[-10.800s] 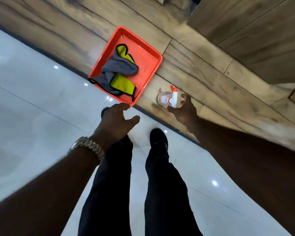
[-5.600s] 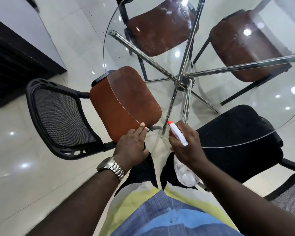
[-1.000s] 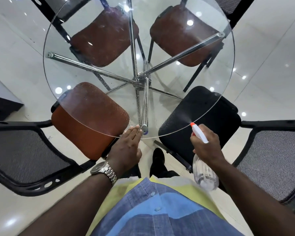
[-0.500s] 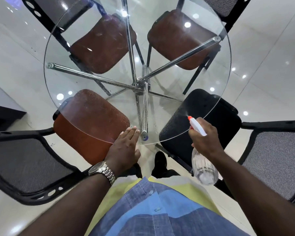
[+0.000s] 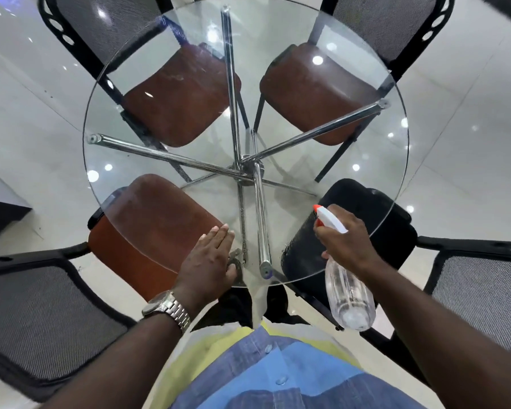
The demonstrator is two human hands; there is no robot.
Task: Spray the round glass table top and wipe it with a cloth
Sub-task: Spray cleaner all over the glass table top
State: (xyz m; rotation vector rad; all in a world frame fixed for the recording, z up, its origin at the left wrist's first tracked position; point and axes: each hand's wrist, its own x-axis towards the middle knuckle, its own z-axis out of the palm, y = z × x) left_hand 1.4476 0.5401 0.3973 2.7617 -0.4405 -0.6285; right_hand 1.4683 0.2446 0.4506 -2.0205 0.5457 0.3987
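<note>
We are standing at the near edge of the round glass desk top (image 5: pixel 396 160). We are gripping the spray bottle (image 5: pixel 350 293) in our right hand (image 5: pixel 347 243), fingers curled round its neck. Its orange-tipped nozzle (image 5: pixel 317 208) is pointing out over the glass beyond the knuckles. Our left hand (image 5: pixel 210 258) is lying flat on the glass near the rim, fingers straight and together, holding nothing. Fine droplets (image 5: pixel 300 243) are showing on the glass just left of the right hand, above the black chair seat (image 5: pixel 396 246). The far half, well beyond both hands, is looking dry, though glare is making that hard to judge. So we are judging the spraying as only partly done. No cloth is showing anywhere in view, so the wiping is not yet begun.
</note>
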